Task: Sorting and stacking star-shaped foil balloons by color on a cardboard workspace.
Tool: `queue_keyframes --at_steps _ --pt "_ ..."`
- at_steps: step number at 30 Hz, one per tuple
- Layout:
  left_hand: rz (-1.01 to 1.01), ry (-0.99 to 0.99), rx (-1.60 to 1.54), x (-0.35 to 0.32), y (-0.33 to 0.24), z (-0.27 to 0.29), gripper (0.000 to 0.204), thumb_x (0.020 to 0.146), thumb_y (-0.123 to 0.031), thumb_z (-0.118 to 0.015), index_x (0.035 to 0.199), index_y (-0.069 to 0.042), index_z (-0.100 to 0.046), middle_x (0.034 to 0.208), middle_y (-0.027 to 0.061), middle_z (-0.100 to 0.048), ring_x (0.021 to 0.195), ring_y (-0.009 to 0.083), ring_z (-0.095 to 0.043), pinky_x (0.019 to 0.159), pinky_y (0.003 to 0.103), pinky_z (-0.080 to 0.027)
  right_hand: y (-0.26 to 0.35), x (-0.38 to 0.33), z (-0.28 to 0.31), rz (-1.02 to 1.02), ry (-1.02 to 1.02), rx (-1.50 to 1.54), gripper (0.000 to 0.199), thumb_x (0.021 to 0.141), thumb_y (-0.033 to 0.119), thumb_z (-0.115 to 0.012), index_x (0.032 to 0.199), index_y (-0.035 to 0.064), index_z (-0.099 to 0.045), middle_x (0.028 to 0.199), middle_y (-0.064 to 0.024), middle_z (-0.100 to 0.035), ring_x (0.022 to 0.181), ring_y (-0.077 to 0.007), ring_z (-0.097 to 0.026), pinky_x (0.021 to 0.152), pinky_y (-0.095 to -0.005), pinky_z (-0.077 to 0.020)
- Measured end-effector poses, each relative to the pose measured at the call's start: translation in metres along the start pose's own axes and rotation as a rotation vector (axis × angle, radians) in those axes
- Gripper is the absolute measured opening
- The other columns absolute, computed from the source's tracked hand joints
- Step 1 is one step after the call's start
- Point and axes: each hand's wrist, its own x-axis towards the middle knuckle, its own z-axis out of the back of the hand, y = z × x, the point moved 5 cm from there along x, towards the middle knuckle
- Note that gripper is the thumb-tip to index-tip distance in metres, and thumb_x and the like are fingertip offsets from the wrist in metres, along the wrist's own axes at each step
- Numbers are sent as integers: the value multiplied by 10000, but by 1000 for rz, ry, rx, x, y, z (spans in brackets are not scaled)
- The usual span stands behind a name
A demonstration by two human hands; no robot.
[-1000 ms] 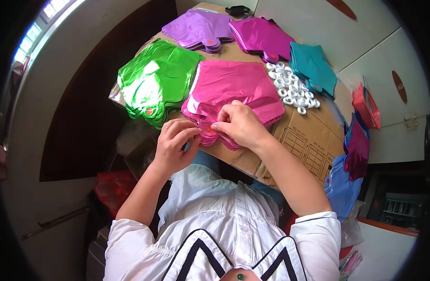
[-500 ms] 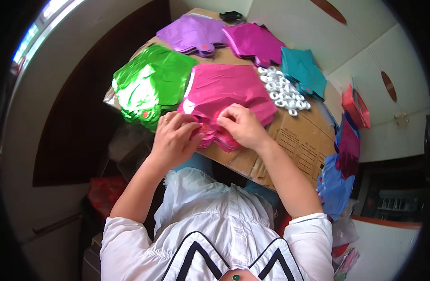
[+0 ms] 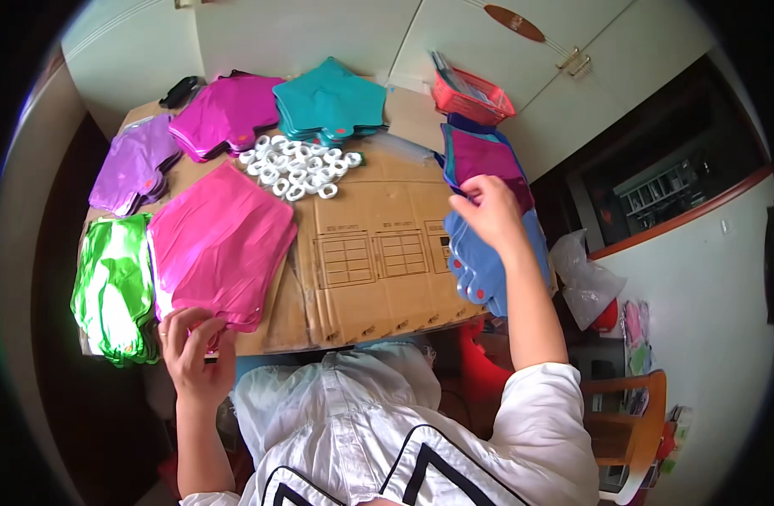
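Note:
A stack of pink star-shaped foil balloons (image 3: 222,240) lies flat on the left part of the cardboard. My left hand (image 3: 194,350) has its fingers curled over the lower tab of the pink stack, gripping it at the near edge. Far to the right, my right hand (image 3: 492,211) hovers over or rests on flat foil pieces, its thumb apart from the fingers and nothing visible in it. Beneath and beside it are magenta foil balloons (image 3: 484,160) and blue foil balloons (image 3: 522,253); whether the fingertips touch them I cannot tell.
Green (image 3: 113,282), lilac (image 3: 138,164), purple (image 3: 226,114) and teal (image 3: 332,101) foil stacks ring the cardboard-covered table (image 3: 361,308). Several white rings (image 3: 298,164) lie in a pile. A red basket (image 3: 475,97) stands at the back right; a wooden chair (image 3: 619,422) is at the right.
My right hand has left the pink tab and moved right to the magenta and blue foil. My left hand still holds the pink tab. The view has turned rightward.

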Motion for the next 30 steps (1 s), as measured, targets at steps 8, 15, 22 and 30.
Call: queue_keyframes --at_steps 8,15,22,30 --pt "-199 183 -328 42 -66 -80 226 680 -10 -709 894 -60 -656 975 123 -620 939 335 -587 811 421 -447 -35 20 -34 6 -137 -441 520 721 314 -775 1139 68 -588 1101 -147 -596 1038 -364 -579 894 -442 -470" --pt "-199 312 -452 46 -79 -110 197 717 -10 -712 897 -70 -659 984 103 -626 913 281 -608 806 399 -447 -78 49 -22 -5 -214 -67 210 812 210 -682 858 6 -658 738 -199 -640 681 -383 -623 642 -450 -483" --pt "35 419 -817 42 -86 -136 131 795 -4 -694 914 -50 -662 1002 118 -631 921 258 -625 832 359 -484 -133 48 26 -399 -170 1038 125 899 96 -645 921 -26 -659 818 -40 -668 668 -106 -606 605 -260 -479" --pt "935 710 -1721 7 -106 -173 466 944 -255 -622 1353 -86 -477 1303 80 -545 1161 242 -562 970 389 -463 -9 -1 73 -233 13 1055 90 909 98 -645 916 8 -641 848 -33 -677 724 -67 -614 646 -231 -496"
